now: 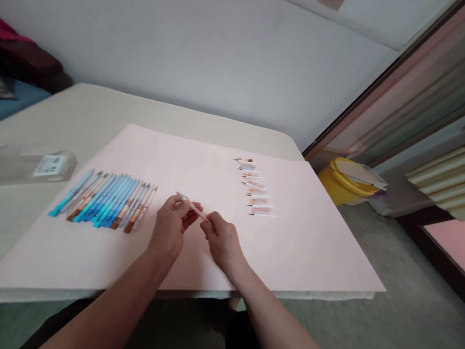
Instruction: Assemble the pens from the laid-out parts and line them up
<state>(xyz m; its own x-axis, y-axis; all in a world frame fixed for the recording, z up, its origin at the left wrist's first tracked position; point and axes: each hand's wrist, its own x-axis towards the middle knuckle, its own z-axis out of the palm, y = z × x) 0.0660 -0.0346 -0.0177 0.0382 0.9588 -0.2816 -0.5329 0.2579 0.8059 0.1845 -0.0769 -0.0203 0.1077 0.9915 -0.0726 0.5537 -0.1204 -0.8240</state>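
Both bare hands meet over a pink sheet [311, 253] on a cloth-covered table [188, 118], a pale, slim pen [194, 208] held between them, its length running from ten o'clock to four; the left hand [168, 230] pinches it with thumb and fingertips towards the ten o'clock end, other fingers loosely bent; the right hand [222, 243] pinches the four o'clock end between thumb and forefinger, remaining fingers curled in. At nine o'clock from the hands, pens [109, 198] in blue, brown, grey and white lie side by side in a close row on the sheet; at two o'clock, thin white sticks [267, 216] with dark tips towards nine o'clock form a slanting column, the small printed pieces between them too blurred to make out; farther out at nine o'clock, on the table, rests a clear packet [6, 169] with a white label [50, 166]; between two and three o'clock, a yellow bucket [334, 185] stands off the table; a pale wall [167, 42] rises at twelve.
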